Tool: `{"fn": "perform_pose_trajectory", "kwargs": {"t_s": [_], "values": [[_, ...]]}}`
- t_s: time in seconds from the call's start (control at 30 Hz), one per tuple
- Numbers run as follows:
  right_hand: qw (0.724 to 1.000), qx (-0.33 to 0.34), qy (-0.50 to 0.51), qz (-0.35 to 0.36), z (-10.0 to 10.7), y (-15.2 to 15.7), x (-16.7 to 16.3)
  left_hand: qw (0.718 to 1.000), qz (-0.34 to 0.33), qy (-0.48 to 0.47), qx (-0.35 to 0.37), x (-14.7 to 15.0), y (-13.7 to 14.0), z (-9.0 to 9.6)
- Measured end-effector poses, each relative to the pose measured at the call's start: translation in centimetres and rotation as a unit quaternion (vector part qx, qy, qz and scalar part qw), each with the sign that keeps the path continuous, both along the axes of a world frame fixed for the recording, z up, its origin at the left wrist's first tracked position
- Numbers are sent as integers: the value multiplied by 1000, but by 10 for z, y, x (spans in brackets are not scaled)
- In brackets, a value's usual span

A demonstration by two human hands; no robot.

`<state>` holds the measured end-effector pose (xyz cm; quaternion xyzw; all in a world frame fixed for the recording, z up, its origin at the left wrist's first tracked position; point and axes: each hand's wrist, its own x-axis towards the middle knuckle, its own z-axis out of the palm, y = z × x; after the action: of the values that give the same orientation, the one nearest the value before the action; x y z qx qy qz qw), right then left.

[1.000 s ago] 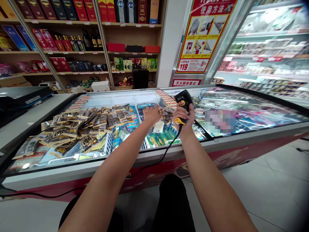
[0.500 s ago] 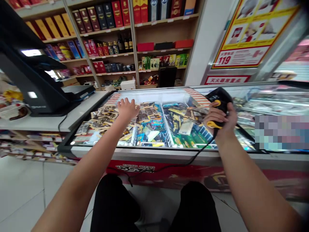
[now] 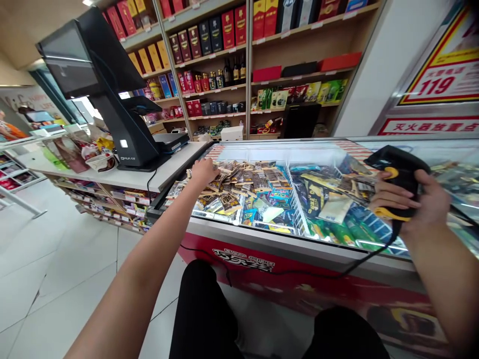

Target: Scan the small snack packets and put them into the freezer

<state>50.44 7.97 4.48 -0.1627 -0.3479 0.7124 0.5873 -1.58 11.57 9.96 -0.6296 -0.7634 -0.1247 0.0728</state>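
My right hand (image 3: 424,199) is wrapped round a black and yellow barcode scanner (image 3: 398,164), raised over the right part of the chest freezer (image 3: 318,239). A black cable hangs from its handle and loops along the freezer front. My left hand (image 3: 204,172) reaches palm down over the left section, by a heap of brown and gold ice cream packets (image 3: 250,177). Its fingers are slightly bent and apart, with nothing seen in them; whether they touch the packets or glass, I cannot tell. Blue packets (image 3: 280,197) lie beside the heap, past a white wire divider (image 3: 295,199).
A checkout screen on a black stand (image 3: 130,119) occupies the white counter (image 3: 175,167) at left, beside a bowl (image 3: 103,162) and bags. Behind the freezer rise shelves (image 3: 213,50) of boxes and bottles. A fire notice (image 3: 437,85) hangs at right.
My view has swung left, so more of the counter and checkout screen shows. My left hand has moved toward the freezer's left end. The scanner stays in my right hand.
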Motion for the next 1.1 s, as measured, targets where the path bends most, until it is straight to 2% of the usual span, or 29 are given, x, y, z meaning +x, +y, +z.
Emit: {"fn": "perform_pose_trajectory", "kwargs": {"t_s": [0.13, 0.2, 0.23, 0.27, 0.3, 0.4, 0.47, 0.53, 0.6, 0.67, 0.73, 0.87, 0.93, 1.03, 1.1], "values": [[997, -27, -43, -54, 8, -3, -8, 999, -5, -25, 45, 3, -3, 5], [997, -45, -44, -49, 10, -3, -10, 987, -45, -112, 102, 9, -1, 8], [997, -51, -47, -40, 11, -3, -12, 970, -76, -187, 134, 15, 1, 9], [997, -55, -55, -27, 11, -3, -14, 940, -109, -279, 161, 24, 3, 11], [996, -56, -72, -9, 11, -2, -16, 897, -141, -381, 177, 35, 6, 12], [985, -50, -158, 48, 9, 3, -23, 721, -201, -645, 154, 85, 13, 9], [977, -32, -200, 70, 5, 7, -26, 621, -211, -746, 115, 124, 17, 2], [975, -20, -205, 85, 2, 11, -26, 543, -207, -810, 81, 163, 21, -9], [975, -20, -198, 97, -1, 14, -25, 496, -205, -842, 54, 199, 28, -22], [975, -28, -194, 103, -2, 14, -24, 474, -204, -856, 35, 230, 37, -34], [975, -39, -194, 106, -3, 13, -24, 465, -207, -861, 18, 253, 44, -46], [969, -53, -206, 129, -3, 9, -28, 462, -215, -860, -22, 266, 50, -63], [964, -56, -218, 142, -4, 8, -30, 480, -220, -848, -39, 259, 50, -69], [966, -51, -214, 134, -3, 8, -30, 523, -234, -818, -58, 245, 47, -74], [972, -46, -199, 119, -3, 9, -29, 537, -247, -804, -68, 239, 45, -76]]}}
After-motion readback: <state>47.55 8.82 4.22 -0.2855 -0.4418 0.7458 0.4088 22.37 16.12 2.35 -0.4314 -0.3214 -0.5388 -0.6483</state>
